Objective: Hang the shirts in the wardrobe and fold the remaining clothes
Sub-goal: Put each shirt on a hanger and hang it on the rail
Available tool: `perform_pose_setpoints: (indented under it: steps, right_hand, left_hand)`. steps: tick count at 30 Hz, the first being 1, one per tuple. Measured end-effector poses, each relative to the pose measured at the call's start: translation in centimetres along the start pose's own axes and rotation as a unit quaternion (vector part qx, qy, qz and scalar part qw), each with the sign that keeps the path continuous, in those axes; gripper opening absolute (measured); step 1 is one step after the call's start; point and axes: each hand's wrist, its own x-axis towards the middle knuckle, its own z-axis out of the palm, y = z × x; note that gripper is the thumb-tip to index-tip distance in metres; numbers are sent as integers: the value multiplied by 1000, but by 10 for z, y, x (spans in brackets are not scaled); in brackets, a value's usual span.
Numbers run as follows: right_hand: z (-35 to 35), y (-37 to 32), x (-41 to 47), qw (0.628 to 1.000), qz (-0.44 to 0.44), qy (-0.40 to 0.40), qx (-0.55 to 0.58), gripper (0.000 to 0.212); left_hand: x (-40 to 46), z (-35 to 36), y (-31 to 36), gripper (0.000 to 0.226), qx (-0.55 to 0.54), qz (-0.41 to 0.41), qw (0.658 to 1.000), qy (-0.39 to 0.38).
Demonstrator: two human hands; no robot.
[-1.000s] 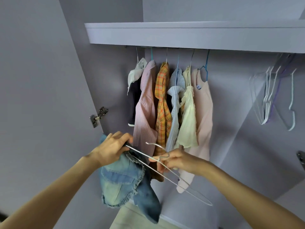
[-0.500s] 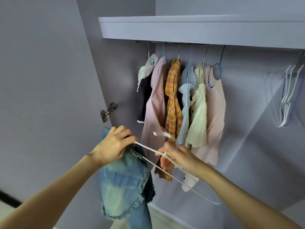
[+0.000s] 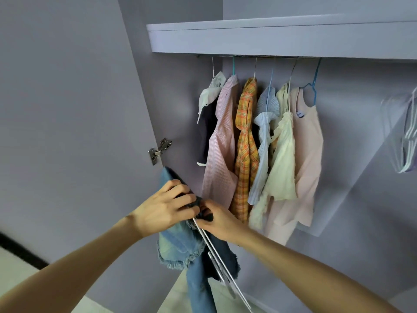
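A frayed blue denim garment (image 3: 180,242) hangs in front of the open wardrobe, bunched at the top under my left hand (image 3: 165,210), which grips it. My right hand (image 3: 217,219) meets the left one and holds the fabric together with a white wire hanger (image 3: 220,260), which slants down to the lower right. Several shirts hang on the rail under the shelf: a pink striped shirt (image 3: 222,141), an orange plaid shirt (image 3: 246,141), a pale blue top (image 3: 262,143), a cream top (image 3: 282,159) and a pink sleeveless top (image 3: 309,150).
The wardrobe shelf (image 3: 282,39) runs above the rail. The open door (image 3: 67,109) stands at the left with a metal hinge (image 3: 160,150). Several empty white hangers (image 3: 407,143) hang at the far right. Pale floor (image 3: 22,279) shows at the bottom left.
My hands have come together at the top of the denim garment. The hanger has swung from lying across between them to pointing down and right. The view has shifted left.
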Motion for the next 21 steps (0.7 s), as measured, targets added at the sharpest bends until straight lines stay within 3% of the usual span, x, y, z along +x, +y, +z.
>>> perform_pose_setpoints:
  steps: [5, 8, 14, 17, 21]
  right_hand:
    - [-2, -3, -1, 997, 0, 37, 69, 10]
    - [-17, -3, -2, 991, 8, 65, 115, 7]
    - [-46, -1, -2, 996, 4, 75, 50, 13]
    - [-54, -2, -1, 995, -33, 84, -37, 16]
    - [-51, -2, 0, 995, -50, 52, -71, 17]
  left_hand:
    - [-5, -3, 1, 28, 2, 2, 1000, 6]
    - [-5, -6, 2, 32, 2, -4, 1000, 1]
    - [4, -3, 3, 41, 8, 5, 1000, -11]
    - [7, -1, 6, 48, -1, 24, 999, -31]
    - [7, 1, 7, 48, -8, 25, 998, -63]
